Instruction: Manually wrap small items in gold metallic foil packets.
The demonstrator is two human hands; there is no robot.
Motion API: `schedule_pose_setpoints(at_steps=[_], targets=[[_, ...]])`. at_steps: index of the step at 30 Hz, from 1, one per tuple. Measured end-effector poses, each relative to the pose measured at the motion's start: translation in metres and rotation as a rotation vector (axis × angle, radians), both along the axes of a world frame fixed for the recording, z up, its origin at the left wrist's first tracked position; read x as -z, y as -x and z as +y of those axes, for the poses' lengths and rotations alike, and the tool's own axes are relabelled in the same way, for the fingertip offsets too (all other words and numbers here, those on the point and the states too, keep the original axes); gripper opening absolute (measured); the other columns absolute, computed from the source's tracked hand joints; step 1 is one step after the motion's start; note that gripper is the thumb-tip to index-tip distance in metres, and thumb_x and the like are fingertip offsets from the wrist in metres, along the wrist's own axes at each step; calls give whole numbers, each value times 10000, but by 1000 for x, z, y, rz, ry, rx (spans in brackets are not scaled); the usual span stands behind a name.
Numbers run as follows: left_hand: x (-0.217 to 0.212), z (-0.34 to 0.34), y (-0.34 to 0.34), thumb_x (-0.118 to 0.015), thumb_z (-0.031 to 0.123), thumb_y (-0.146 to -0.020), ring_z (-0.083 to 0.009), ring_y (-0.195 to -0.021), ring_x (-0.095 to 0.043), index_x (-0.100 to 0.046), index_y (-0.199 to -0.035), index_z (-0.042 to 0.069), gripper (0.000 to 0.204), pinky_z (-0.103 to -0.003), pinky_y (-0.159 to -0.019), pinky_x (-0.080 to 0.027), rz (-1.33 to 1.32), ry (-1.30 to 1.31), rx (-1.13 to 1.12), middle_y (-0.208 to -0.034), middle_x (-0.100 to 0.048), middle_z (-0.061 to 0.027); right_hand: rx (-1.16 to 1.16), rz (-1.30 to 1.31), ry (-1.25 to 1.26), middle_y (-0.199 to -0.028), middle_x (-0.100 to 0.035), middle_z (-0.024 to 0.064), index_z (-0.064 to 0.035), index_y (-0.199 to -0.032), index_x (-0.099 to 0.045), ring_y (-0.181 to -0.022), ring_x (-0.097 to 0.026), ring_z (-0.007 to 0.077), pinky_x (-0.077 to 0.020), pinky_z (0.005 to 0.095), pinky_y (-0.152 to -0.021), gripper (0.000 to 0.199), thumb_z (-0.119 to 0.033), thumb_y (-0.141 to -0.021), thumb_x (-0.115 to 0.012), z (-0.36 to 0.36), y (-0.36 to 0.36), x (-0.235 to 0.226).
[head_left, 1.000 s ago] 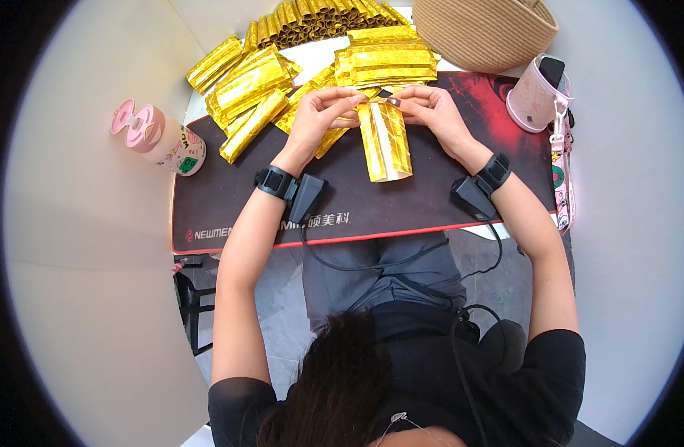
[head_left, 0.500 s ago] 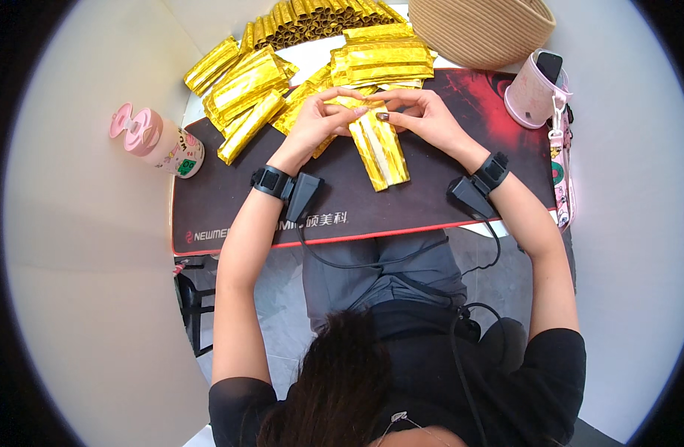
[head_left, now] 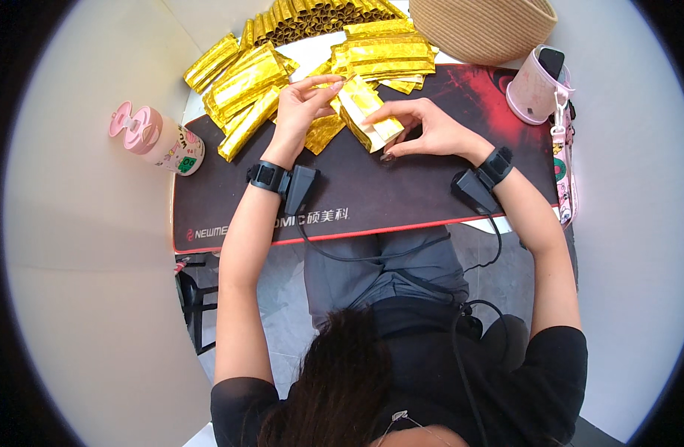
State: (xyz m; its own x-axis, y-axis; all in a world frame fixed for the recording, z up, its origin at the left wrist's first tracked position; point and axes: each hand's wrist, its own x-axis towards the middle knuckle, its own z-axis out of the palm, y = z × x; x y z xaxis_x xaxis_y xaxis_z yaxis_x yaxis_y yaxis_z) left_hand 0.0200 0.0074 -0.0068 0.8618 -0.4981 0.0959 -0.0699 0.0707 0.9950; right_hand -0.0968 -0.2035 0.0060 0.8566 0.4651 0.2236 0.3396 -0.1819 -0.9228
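Note:
Both hands work a folded gold foil sheet [head_left: 369, 109] over the black desk mat [head_left: 401, 194]. My left hand [head_left: 301, 112] pinches its upper left end, fingers curled. Fingertips of my right hand [head_left: 424, 130] press the sheet's lower right edge, where its pale inner side shows. Piles of gold foil packets [head_left: 241, 82] lie just left of my left hand, and a flat stack of them [head_left: 387, 56] sits behind the sheet. Each wrist wears a black band with a small device and a cable.
A woven basket [head_left: 483, 26] stands at the back right. A pink cup holding a phone [head_left: 536, 89] sits at the mat's right end with a pink strap [head_left: 564, 164] hanging down. A pink-lidded bottle [head_left: 156, 138] lies left of the mat.
The gold sheet, earlier flat and long on the mat, has been folded shorter and lifted toward the back. Both hands moved up with it.

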Motion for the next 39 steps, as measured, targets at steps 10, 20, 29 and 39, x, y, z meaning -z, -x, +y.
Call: schedule_pose_setpoints(at_steps=[10,20,29,39], targets=[[-1,3,3,-661,183,-873,-10,-735,-599,-658,-1098,48,262,-171,-621,-493,-26,-125,73,-877,-698,-30,-96,107,79,-958,-688,73,-50,-1097,-675,-758,-644,93,-530,225,-684,347,54,-767,-651,-1,-1,1],[-1,0,3,-634,186,-895,-56,-864,-624,-637,-1111,58,251,-194,-715,-505,24,-41,86,-981,-685,-45,15,-90,220,-824,-715,87,-24,-939,-721,-717,-680,110,-535,223,-651,158,-42,-787,-680,-9,-4,2],[1,2,-1,-640,168,-888,-56,-895,-617,-637,-1138,54,275,-203,-763,-510,17,-6,113,-1002,-682,-35,168,36,69,-863,-698,76,-1,-997,-696,-747,-643,76,-513,196,-680,192,12,-814,-638,-28,-19,23],[-1,4,1,-659,102,-861,-80,-938,-628,-604,-1185,44,334,-224,-843,-521,10,4,130,-1115,-650,-64,523,7,-244,-830,-671,57,-75,-1159,-478,-751,-641,87,-515,219,-652,403,21,-804,-643,-30,-23,26]])
